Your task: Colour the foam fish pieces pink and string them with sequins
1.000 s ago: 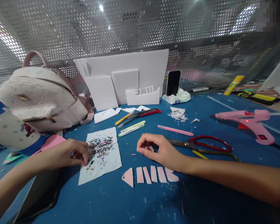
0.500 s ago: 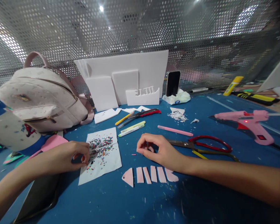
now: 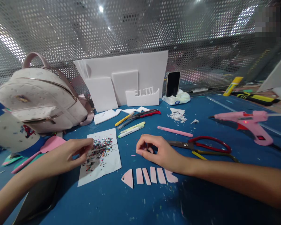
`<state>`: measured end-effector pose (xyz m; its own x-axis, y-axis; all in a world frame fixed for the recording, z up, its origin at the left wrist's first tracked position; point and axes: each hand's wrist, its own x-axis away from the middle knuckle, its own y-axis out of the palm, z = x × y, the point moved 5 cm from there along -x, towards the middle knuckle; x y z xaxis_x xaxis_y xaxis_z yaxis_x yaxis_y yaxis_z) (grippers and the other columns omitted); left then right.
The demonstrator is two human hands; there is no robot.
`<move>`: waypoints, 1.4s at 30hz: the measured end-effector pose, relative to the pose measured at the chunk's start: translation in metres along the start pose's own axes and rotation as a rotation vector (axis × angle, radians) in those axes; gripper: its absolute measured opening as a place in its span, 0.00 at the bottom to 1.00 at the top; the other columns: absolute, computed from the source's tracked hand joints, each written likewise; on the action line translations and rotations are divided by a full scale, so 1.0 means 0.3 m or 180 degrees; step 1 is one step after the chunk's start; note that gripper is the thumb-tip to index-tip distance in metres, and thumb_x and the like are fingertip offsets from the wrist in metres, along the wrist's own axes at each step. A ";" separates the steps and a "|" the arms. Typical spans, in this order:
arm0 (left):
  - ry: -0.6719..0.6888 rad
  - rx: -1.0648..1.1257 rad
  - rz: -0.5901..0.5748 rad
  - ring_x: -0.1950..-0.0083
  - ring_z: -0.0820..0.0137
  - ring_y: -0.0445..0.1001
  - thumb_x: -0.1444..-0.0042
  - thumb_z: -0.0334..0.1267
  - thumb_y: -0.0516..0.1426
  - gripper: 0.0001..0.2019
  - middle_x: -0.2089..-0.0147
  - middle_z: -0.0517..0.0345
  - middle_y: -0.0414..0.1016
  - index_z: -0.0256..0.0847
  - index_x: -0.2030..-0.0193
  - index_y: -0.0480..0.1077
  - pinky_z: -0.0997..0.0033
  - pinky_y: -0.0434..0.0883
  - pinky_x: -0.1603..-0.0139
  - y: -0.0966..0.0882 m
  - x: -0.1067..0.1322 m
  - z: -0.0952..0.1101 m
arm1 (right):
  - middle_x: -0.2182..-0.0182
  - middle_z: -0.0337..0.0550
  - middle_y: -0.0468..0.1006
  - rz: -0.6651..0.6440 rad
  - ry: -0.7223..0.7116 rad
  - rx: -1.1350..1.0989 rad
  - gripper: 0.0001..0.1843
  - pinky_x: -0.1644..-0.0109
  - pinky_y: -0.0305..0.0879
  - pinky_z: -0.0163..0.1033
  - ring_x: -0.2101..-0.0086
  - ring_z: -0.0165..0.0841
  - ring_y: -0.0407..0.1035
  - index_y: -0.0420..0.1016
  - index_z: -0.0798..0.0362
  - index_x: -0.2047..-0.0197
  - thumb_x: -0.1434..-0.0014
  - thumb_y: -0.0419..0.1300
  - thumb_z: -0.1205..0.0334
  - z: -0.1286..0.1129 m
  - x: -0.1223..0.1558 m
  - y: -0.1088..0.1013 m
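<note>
My left hand [image 3: 78, 153] hovers over the left part of a white paper sheet [image 3: 115, 163]. Its fingers are bent in towards the thumb, and anything pinched there is too small to make out. Many tiny multicoloured sequins [image 3: 105, 147] lie scattered on that sheet. Near the middle of the table, my right hand [image 3: 158, 153] is curled, thumb and forefinger pressed together; what they hold, if anything, is hidden. Below it, pink foam pieces [image 3: 140, 176] lie in a row like a fish, with a pointed head [image 3: 128, 178] at the left and a tail [image 3: 170, 176] at the right.
Red-handled scissors [image 3: 210, 145] lie beyond my right wrist, with a pink glue gun [image 3: 245, 120] farther right. A pink pen [image 3: 175, 131], highlighters [image 3: 132, 129] and a cutter [image 3: 146, 114] lie ahead. White foam boards [image 3: 101, 93], a phone [image 3: 173, 83] and a backpack [image 3: 41, 93] stand behind.
My left hand has risen slightly off the sequins, its forefinger reaching farther out to the right. My right hand is almost unmoved, and the view has shifted a little.
</note>
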<state>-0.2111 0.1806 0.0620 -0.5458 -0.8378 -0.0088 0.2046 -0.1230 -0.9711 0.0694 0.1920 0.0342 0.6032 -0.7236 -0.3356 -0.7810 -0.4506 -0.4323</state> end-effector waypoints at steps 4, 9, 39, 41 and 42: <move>-0.0068 -0.0112 -0.0218 0.75 0.72 0.62 0.37 0.35 0.46 0.09 0.75 0.64 0.60 0.42 0.70 0.57 0.72 0.57 0.73 0.016 -0.009 0.032 | 0.66 0.38 0.73 -0.0055 -0.0024 0.0031 0.05 0.67 0.59 0.34 0.69 0.27 0.63 0.73 0.53 0.65 0.35 0.60 0.64 0.001 -0.003 0.001; -0.0154 0.0438 0.0117 0.74 0.72 0.59 0.30 0.40 0.40 0.14 0.73 0.65 0.58 0.43 0.68 0.55 0.71 0.57 0.72 0.024 -0.039 0.103 | 0.64 0.39 0.71 -0.0036 -0.0086 -0.0033 0.07 0.68 0.59 0.35 0.69 0.27 0.62 0.72 0.53 0.64 0.33 0.58 0.61 0.005 0.000 -0.002; -0.0146 0.2300 0.1286 0.69 0.70 0.73 0.39 0.30 0.57 0.14 0.70 0.58 0.70 0.53 0.61 0.83 0.73 0.70 0.70 0.195 -0.077 0.332 | 0.68 0.39 0.77 -0.0050 -0.0144 -0.0213 0.05 0.69 0.60 0.34 0.71 0.27 0.65 0.79 0.53 0.64 0.37 0.64 0.62 -0.003 0.011 -0.005; -0.0166 0.2313 0.1323 0.70 0.71 0.74 0.40 0.30 0.58 0.14 0.71 0.58 0.72 0.52 0.62 0.83 0.73 0.71 0.70 0.190 -0.077 0.331 | 0.68 0.39 0.76 -0.0094 -0.0160 -0.0167 0.05 0.68 0.61 0.35 0.70 0.27 0.65 0.78 0.53 0.64 0.36 0.64 0.61 -0.003 0.012 -0.003; -0.0169 0.2338 0.1317 0.70 0.70 0.75 0.40 0.30 0.58 0.13 0.71 0.58 0.74 0.52 0.62 0.84 0.73 0.72 0.70 0.190 -0.076 0.331 | 0.68 0.39 0.76 -0.0107 -0.0162 -0.0152 0.06 0.68 0.61 0.35 0.70 0.27 0.65 0.78 0.53 0.64 0.36 0.64 0.61 -0.003 0.012 -0.003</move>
<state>-0.1064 0.1399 0.0305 -0.2754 -0.9131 -0.3006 0.8660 -0.0999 -0.4899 0.0720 0.1893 0.0341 0.6357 -0.6806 -0.3642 -0.7663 -0.4996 -0.4040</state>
